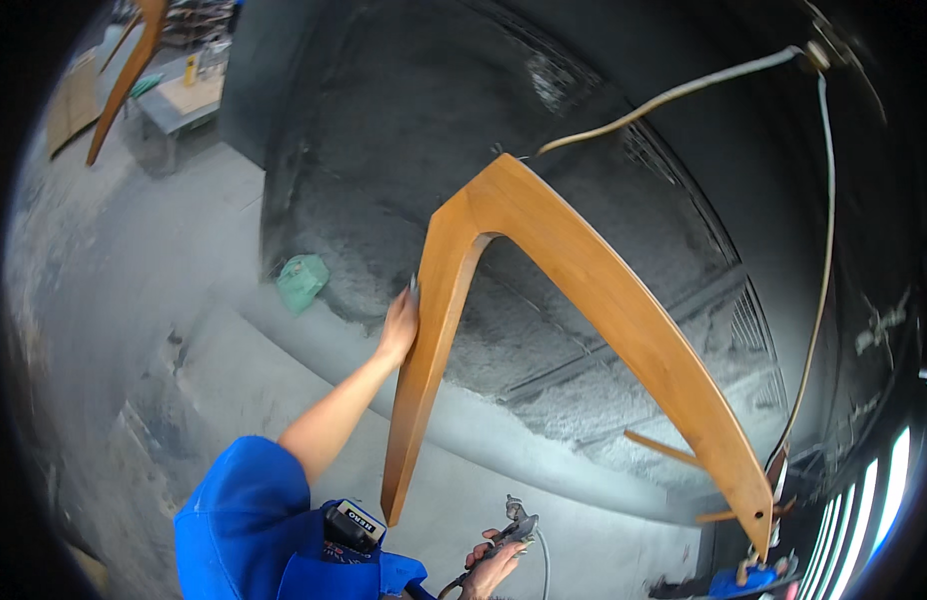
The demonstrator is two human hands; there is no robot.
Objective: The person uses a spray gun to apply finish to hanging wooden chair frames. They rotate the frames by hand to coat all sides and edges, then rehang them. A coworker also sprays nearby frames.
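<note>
A large angled wooden leg frame (594, 290), orange-brown and smooth, hangs in front of me with its bend at the top. My left hand (401, 325) is closed at the outer edge of its left, shorter leg; a small grey patch shows at the fingertips, too blurred to name. Low in the middle, my right hand (496, 572) grips a dark metal spray gun (517, 532), held below the wooden frame and apart from it. A pale hose (546, 565) hangs beside the gun.
A pale cord (684, 92) runs from an overhead fitting to the frame's top. A dark, dusty booth wall stands behind. A green bag (303, 283) lies on the left. Farther off are a table (189, 100) and another hanging wooden piece (129, 80). A person in blue (749, 580) appears lower right.
</note>
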